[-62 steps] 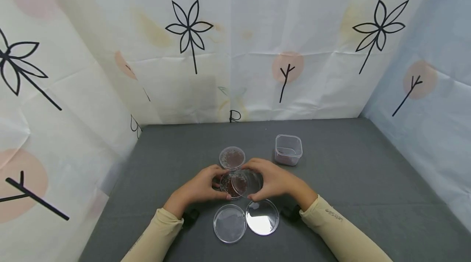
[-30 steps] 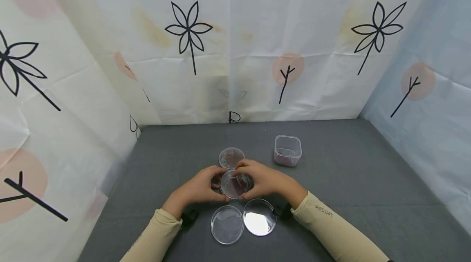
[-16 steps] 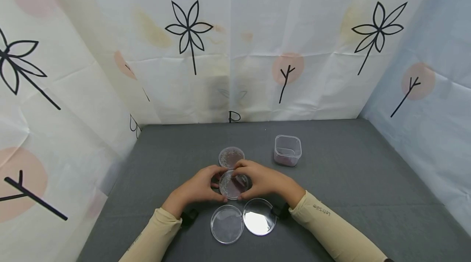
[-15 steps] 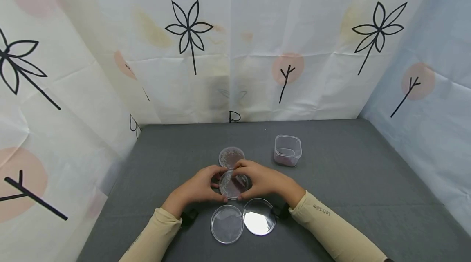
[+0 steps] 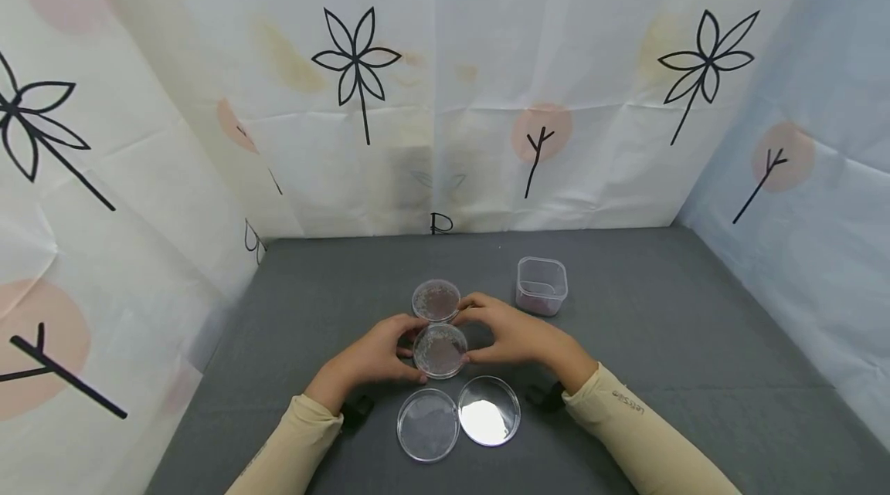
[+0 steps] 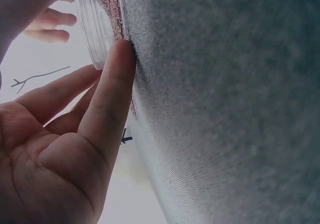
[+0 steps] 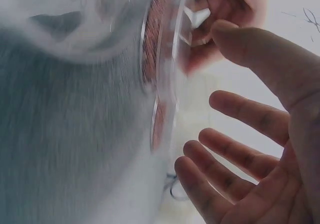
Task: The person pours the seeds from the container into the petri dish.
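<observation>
A round, clear petri dish (image 5: pixel 440 351) with reddish-brown grains inside sits on the table, its clear lid now over it. My left hand (image 5: pixel 378 348) holds this dish at its left edge, thumb in front and fingers behind; in the left wrist view a fingertip (image 6: pixel 120 51) rests at the base of its wall. My right hand (image 5: pixel 518 331) is just to the right with fingers spread and nothing in them. In the right wrist view its fingers (image 7: pixel 240 156) stand apart from the dish. Directly behind is a second covered petri dish (image 5: pixel 436 300) with similar grains.
Two clear round dish pieces (image 5: pixel 428 425) (image 5: pixel 490 411) lie side by side in front of the hands. A square clear plastic tub (image 5: pixel 541 286) with some reddish contents stands at the back right. Patterned white cloth (image 5: pixel 473 93) walls in the grey table (image 5: pixel 660 325).
My right hand carried a clear lid leftward onto the nearer dish, then let go and drew back to the right. My left hand has stayed at the dish.
</observation>
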Available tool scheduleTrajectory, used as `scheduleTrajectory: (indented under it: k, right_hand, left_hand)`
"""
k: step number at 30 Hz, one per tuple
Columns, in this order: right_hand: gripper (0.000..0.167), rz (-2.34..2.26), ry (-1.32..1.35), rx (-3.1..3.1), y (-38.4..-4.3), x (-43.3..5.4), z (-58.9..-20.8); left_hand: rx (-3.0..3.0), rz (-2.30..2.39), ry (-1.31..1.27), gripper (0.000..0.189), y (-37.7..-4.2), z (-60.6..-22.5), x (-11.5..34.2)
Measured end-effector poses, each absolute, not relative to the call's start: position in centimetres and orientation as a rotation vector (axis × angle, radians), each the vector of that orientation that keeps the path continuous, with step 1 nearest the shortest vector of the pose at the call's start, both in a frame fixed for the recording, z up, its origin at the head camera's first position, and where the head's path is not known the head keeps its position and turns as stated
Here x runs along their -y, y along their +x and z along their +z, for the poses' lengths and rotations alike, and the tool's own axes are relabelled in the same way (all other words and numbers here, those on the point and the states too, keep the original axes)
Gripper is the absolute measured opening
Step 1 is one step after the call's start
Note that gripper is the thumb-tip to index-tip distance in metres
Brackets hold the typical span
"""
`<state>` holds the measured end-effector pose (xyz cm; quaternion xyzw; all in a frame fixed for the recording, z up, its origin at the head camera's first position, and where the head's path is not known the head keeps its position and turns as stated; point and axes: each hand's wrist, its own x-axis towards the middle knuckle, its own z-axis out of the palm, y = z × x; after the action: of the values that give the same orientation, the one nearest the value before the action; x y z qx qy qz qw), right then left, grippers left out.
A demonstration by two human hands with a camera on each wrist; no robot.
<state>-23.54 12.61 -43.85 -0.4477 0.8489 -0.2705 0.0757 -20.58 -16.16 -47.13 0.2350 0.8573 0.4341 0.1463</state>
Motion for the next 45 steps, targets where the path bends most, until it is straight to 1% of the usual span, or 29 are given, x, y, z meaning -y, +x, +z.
scheduleTrajectory:
  k: [11,17,22,27,31,34,36,38,45]
  right_hand:
    - [0.039,-1.073,-1.143,-2.682,-23.8,-18.4,-42.7]
    - [0.039,-1.047,-1.044,-2.875,-24.4,-21.2,-42.6]
    - [0.047,-1.021,-0.906,-2.964,-25.1,-23.0,-42.8]
    - [0.066,-0.967,-0.738,-3.012,-26.1,-24.2,-43.2]
    - [0.081,-0.99,-0.666,-2.989,-26.4,-24.8,-43.8]
    - [0.086,-1.045,-0.626,-2.955,-26.4,-25.2,-44.2]
    - [0.088,-1.081,-0.597,-2.93,-26.4,-25.4,-44.5]
    - [0.09,-1.101,-0.579,-2.909,-26.3,-25.5,-44.7]
    - [0.09,-1.124,-0.566,-2.878,-26.3,-25.6,-45.1]
  left_hand:
    - [-2.478,1.246,0.69,0.089,-20.6,-47.5,17.3]
    - [-2.508,1.193,0.7,0.085,-20.1,-47.4,18.0]
    - [-2.554,1.137,0.748,0.079,-19.1,-47.0,18.5]
    - [-2.568,1.091,0.747,0.07,-18.0,-46.6,19.2]
    - [-2.539,1.072,0.714,0.053,-17.5,-46.2,19.4]
    - [-2.499,1.088,0.724,0.037,-17.3,-46.0,19.3]
    - [-2.466,1.098,0.747,0.031,-17.2,-45.9,19.1]
    - [-2.435,1.102,0.773,0.031,-17.0,-45.8,18.9]
    - [-2.375,1.052,0.805,0.047,-16.2,-45.2,18.1]
